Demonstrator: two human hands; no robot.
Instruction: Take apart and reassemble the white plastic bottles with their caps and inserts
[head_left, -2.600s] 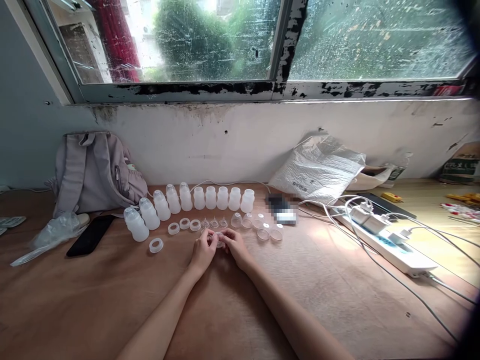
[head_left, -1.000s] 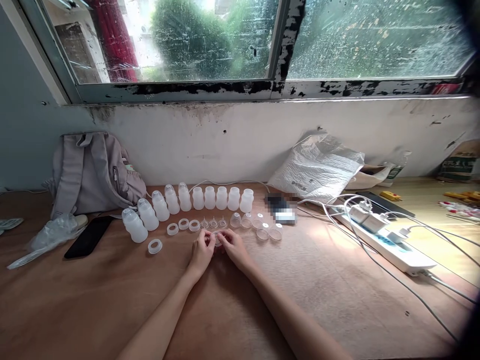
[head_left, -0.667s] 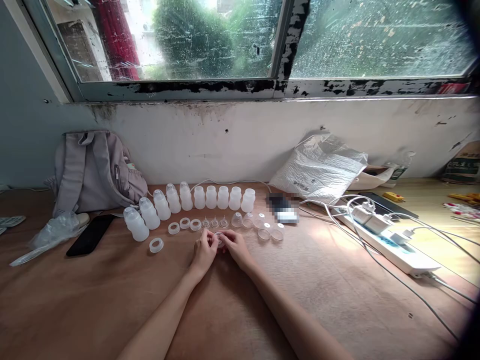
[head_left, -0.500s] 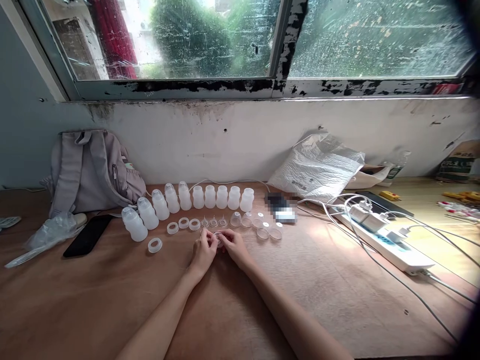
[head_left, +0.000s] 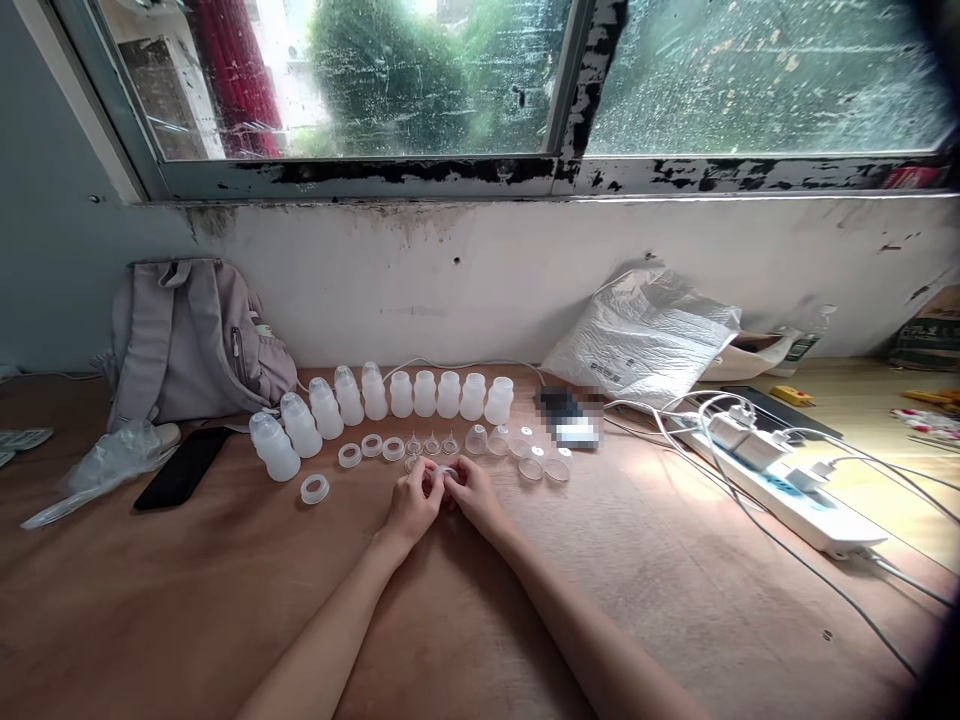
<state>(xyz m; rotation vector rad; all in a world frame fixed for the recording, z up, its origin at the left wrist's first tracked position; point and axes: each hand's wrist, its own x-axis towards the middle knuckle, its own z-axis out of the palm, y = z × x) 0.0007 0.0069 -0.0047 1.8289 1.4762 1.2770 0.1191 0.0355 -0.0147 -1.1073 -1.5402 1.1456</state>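
My left hand (head_left: 415, 503) and my right hand (head_left: 475, 497) meet above the middle of the table, fingertips pinched together on a small translucent white ring (head_left: 448, 473). The fingers cover most of it, so whether another part sits in it is hidden. Just beyond my hands stand several clear silicone nipples (head_left: 430, 446). To their left lie white screw rings (head_left: 349, 456), with one loose ring (head_left: 314, 489) nearer me. Clear dome caps (head_left: 531, 467) rest right of my hands. Behind these, frosted small bottles (head_left: 448, 396) form a curved row; the left ones wear domed caps (head_left: 287, 402).
A grey backpack (head_left: 191, 340), a plastic bag (head_left: 124, 458) and a black phone (head_left: 182, 470) are on the left. On the right lie a silver mailing bag (head_left: 649, 330), a blurred dark item (head_left: 570, 418) and a white power strip (head_left: 817, 505) with trailing cables. A wall and window stand behind.
The view has shifted slightly, moving the scene a little to the right. My hands remain together on the ring, with the fingers slightly repositioned.
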